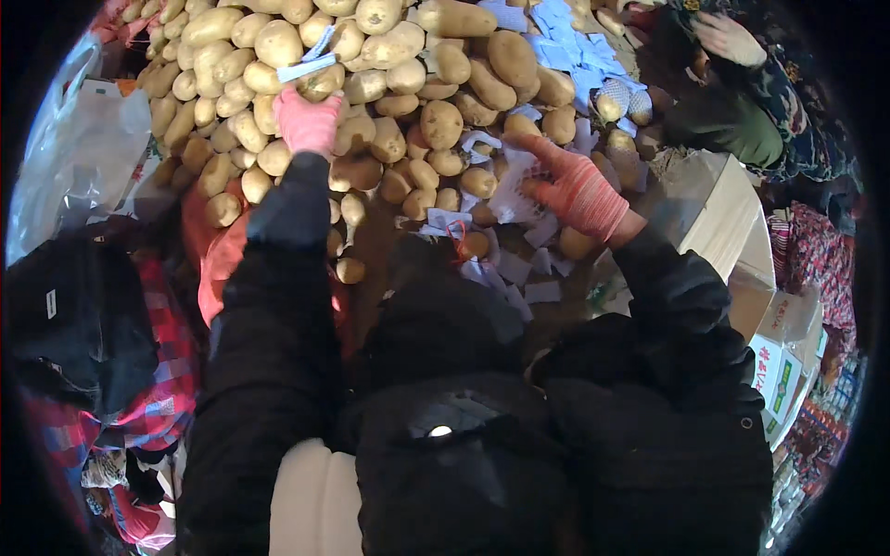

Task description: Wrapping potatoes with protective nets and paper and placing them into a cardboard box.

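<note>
A large heap of potatoes (pixel 440 124) fills the upper middle. My left hand (pixel 306 122), in a pink knit glove, reaches onto the heap, its fingers and thumb closed around a potato (pixel 321 83). Just beyond that potato lie pale blue strips (pixel 307 69). At the heap's right side my right hand (pixel 582 193), in a similar glove, has its thumb and fingers on a white foam net sleeve (pixel 513 191). Whether anything sits inside the net cannot be made out.
More pale blue pieces (pixel 577 51) and net-wrapped potatoes (pixel 613 99) lie at the far right of the heap. Another person's hand (pixel 731 39) shows at the upper right. An open cardboard box (pixel 718 213) stands at right, a clear plastic bag (pixel 88 153) at left.
</note>
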Demonstrator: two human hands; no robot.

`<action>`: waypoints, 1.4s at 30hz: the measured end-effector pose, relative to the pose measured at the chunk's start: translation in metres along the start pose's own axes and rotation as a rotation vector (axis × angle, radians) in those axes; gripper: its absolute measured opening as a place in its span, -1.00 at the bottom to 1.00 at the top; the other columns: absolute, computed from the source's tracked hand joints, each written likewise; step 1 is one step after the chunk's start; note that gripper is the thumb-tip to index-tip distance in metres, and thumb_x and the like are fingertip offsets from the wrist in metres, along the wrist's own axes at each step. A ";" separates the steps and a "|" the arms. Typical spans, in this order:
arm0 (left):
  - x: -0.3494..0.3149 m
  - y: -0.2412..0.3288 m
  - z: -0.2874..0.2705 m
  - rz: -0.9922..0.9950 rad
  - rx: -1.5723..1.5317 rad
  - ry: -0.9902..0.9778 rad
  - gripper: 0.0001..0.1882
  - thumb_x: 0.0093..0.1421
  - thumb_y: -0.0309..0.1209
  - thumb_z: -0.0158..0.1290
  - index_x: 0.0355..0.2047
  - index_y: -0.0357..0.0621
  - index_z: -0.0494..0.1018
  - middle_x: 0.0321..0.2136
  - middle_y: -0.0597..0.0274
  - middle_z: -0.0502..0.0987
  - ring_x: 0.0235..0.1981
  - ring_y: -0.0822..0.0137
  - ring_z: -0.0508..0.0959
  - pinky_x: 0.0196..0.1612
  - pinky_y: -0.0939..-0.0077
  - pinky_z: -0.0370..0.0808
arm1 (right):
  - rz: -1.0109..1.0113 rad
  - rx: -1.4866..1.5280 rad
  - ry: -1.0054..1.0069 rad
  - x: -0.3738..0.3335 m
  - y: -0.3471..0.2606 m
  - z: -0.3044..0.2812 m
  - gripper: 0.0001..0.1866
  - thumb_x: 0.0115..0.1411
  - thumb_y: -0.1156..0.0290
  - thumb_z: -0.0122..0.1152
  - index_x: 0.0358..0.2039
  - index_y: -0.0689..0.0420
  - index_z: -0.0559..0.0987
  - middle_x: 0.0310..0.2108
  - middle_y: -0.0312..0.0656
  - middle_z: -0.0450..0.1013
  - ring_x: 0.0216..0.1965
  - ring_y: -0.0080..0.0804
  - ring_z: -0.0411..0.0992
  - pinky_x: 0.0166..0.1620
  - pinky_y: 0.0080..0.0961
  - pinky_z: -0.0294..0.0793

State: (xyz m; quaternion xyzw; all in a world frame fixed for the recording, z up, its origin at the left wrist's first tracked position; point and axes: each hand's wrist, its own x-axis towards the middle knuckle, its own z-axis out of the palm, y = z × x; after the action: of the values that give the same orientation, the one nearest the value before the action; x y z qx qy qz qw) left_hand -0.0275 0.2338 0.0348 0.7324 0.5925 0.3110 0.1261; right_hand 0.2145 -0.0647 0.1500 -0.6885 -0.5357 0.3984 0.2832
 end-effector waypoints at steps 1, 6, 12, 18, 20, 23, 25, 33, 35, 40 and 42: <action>0.016 -0.013 0.013 -0.055 0.018 -0.043 -0.13 -0.15 -0.21 0.40 0.13 -0.35 0.31 0.10 -0.25 0.35 0.13 -0.11 0.37 0.21 0.24 0.33 | -0.031 0.050 0.011 0.000 0.004 0.001 -0.35 0.12 0.55 0.21 0.24 -0.08 0.34 -0.38 -0.08 0.48 -0.33 -0.24 0.48 -0.15 -0.33 0.52; 0.026 -0.021 0.011 -0.079 -0.416 -0.242 -0.07 -0.20 -0.23 0.46 0.14 -0.35 0.29 0.02 -0.14 0.47 0.04 0.01 0.48 0.12 0.34 0.43 | -0.170 0.100 0.223 -0.019 0.014 -0.009 -0.48 0.16 0.60 0.15 0.15 -0.02 0.47 -0.23 -0.14 0.53 -0.19 -0.43 0.49 -0.07 -0.46 0.50; -0.102 0.094 -0.060 -0.052 -1.315 -0.665 -0.17 -0.12 -0.57 0.39 0.18 -0.22 0.25 0.04 0.09 0.45 0.06 0.24 0.47 0.10 0.29 0.49 | -0.369 -0.361 0.577 -0.052 -0.041 -0.027 -0.40 0.01 0.54 0.31 0.13 -0.04 0.48 -0.10 0.02 0.49 -0.08 -0.03 0.50 -0.04 -0.39 0.52; -0.170 0.246 -0.131 0.422 -1.213 -0.778 -0.27 -0.04 -0.38 0.38 0.14 -0.17 0.32 -0.04 0.10 0.50 -0.06 0.28 0.53 0.00 0.40 0.51 | -0.376 -0.474 0.575 -0.118 -0.070 -0.063 -0.03 -0.25 0.14 0.55 0.20 0.16 0.32 -0.09 0.12 0.37 -0.04 0.13 0.39 0.04 -0.13 0.43; -0.182 0.282 -0.127 0.623 -1.088 -0.650 -0.39 0.07 -0.33 0.29 0.11 -0.18 0.35 -0.09 0.07 0.53 -0.10 0.26 0.55 -0.04 0.38 0.51 | -0.348 -0.537 0.731 -0.163 -0.075 -0.076 -0.08 -0.25 0.12 0.54 0.15 0.19 0.37 -0.09 0.12 0.38 -0.04 0.11 0.39 0.02 -0.16 0.44; -0.208 0.327 -0.125 0.687 -1.145 -0.766 -0.59 0.27 -0.25 0.09 0.03 -0.23 0.41 -0.22 0.07 0.58 -0.18 0.26 0.56 -0.08 0.38 0.49 | -0.225 -0.666 1.000 -0.218 -0.075 -0.072 -0.12 -0.23 0.17 0.53 0.15 0.13 0.39 -0.11 0.10 0.40 -0.07 0.10 0.40 0.03 -0.14 0.43; -0.229 0.333 -0.095 0.474 -1.516 -1.011 -0.62 0.34 -0.26 -0.01 0.02 -0.29 0.42 -0.22 0.15 0.60 -0.18 0.35 0.55 -0.05 0.41 0.48 | -0.141 -0.690 0.993 -0.244 -0.079 -0.068 -0.11 -0.24 0.10 0.52 0.14 0.13 0.40 -0.11 0.10 0.40 -0.07 0.11 0.38 0.03 -0.12 0.41; -0.279 0.365 -0.119 0.590 -1.206 -0.881 -0.46 0.36 0.02 -0.06 -0.13 -0.31 0.52 -0.31 0.27 0.61 -0.27 0.46 0.53 -0.20 0.42 0.51 | -0.072 -0.481 1.133 -0.304 -0.069 -0.047 -0.12 -0.26 0.08 0.51 0.10 0.13 0.42 -0.11 0.12 0.39 -0.03 0.14 0.36 0.05 -0.09 0.40; -0.281 0.364 -0.122 0.481 -1.327 -0.970 -0.45 0.37 0.02 -0.07 -0.14 -0.33 0.52 -0.30 0.28 0.61 -0.26 0.47 0.53 -0.20 0.43 0.51 | -0.165 -0.466 1.148 -0.301 -0.066 -0.051 -0.15 -0.27 0.10 0.53 0.07 0.13 0.44 -0.11 0.07 0.43 -0.02 0.06 0.38 0.05 -0.10 0.39; -0.291 0.360 -0.097 0.337 -1.299 -0.841 -0.51 0.38 -0.03 -0.06 -0.35 -0.27 0.51 -0.48 0.43 0.53 -0.45 0.54 0.35 -0.38 0.41 0.40 | -0.242 -0.416 1.135 -0.288 -0.053 -0.051 -0.15 -0.31 0.16 0.59 0.06 0.11 0.47 -0.12 0.06 0.45 -0.05 0.09 0.38 0.06 -0.07 0.36; -0.283 0.358 -0.089 0.321 -1.266 -0.841 -0.49 0.36 0.01 -0.07 -0.29 -0.27 0.52 -0.44 0.38 0.56 -0.40 0.53 0.43 -0.30 0.49 0.45 | -0.253 -0.463 1.143 -0.284 -0.058 -0.050 -0.16 -0.30 0.18 0.60 0.07 0.05 0.48 -0.17 0.10 0.43 -0.07 0.12 0.37 0.04 -0.06 0.37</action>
State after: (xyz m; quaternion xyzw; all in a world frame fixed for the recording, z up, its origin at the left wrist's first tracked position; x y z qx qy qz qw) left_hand 0.1712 -0.1460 0.2153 0.6542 0.0909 0.3008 0.6879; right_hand 0.1968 -0.3208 0.2936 -0.7675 -0.4495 -0.1954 0.4131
